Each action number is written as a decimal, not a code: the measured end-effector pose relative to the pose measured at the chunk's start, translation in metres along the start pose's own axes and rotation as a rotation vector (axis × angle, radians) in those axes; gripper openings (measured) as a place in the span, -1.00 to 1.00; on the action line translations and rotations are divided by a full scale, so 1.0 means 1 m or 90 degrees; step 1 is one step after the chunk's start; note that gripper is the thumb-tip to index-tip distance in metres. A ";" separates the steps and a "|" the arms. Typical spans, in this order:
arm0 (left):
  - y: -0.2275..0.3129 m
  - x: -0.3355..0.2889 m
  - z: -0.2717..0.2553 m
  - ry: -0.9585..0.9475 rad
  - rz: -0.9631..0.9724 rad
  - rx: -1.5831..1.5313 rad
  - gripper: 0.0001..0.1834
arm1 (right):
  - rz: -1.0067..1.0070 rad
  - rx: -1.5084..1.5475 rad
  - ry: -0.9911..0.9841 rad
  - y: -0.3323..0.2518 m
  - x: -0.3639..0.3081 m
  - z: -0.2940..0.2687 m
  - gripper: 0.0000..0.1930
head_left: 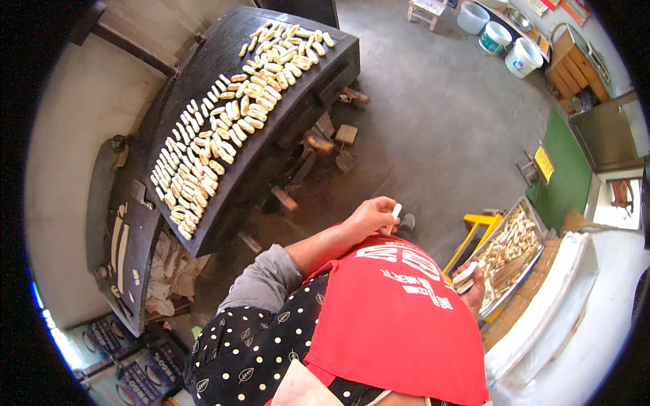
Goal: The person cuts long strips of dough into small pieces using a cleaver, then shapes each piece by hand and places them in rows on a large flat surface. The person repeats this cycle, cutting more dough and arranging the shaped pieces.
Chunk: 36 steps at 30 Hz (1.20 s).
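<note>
My left hand (374,215) is out in front of the red apron (399,318), its fingers closed on a short white dough stick (397,210). Lower on the right, my right hand (478,289) is partly hidden by the apron and curled around a few pale dough pieces (465,276). Just beyond it stands a metal tray (539,255) heaped with similar small dough sticks (509,238). To the left, a large black griddle (233,47) carries rows of oblong dough pieces (237,108), some pale and some browned on top.
A yellow metal frame (477,227) stands by the tray. Wood pieces (347,134) lie below the griddle's edge. A dark side shelf (135,237) bears long dough strips (122,250). White buckets (523,57) line the far right wall; a white cloth stack (542,311) lies near right.
</note>
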State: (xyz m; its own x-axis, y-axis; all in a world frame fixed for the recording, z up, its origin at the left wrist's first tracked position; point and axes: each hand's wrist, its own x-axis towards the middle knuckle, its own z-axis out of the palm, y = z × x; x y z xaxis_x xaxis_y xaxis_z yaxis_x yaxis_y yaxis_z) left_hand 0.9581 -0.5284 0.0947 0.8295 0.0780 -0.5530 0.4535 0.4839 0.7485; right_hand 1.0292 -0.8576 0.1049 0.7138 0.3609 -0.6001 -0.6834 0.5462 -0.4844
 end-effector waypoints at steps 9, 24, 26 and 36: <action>0.035 0.048 0.055 0.155 0.003 -0.149 -0.69 | 0.029 -0.125 -0.066 -0.112 0.144 0.048 -0.63; 0.142 0.198 -0.004 0.232 0.071 -0.318 -0.74 | 0.295 -0.278 -0.230 -0.128 0.347 0.267 -0.83; 0.171 0.213 -0.019 0.224 0.102 -0.325 -0.73 | 0.326 -0.284 -0.243 -0.133 0.370 0.302 -0.82; 0.254 0.264 -0.080 0.299 0.084 -0.338 -0.64 | 0.443 -0.332 -0.256 -0.130 0.471 0.402 -0.80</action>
State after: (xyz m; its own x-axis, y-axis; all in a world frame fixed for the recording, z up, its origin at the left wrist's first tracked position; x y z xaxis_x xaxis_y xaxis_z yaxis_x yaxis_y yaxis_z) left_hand 1.2665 -0.3149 0.1095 0.5846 0.4741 -0.6583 0.0398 0.7937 0.6070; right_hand 1.5161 -0.4551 0.1409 0.0556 0.7635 -0.6435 -0.8870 -0.2581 -0.3828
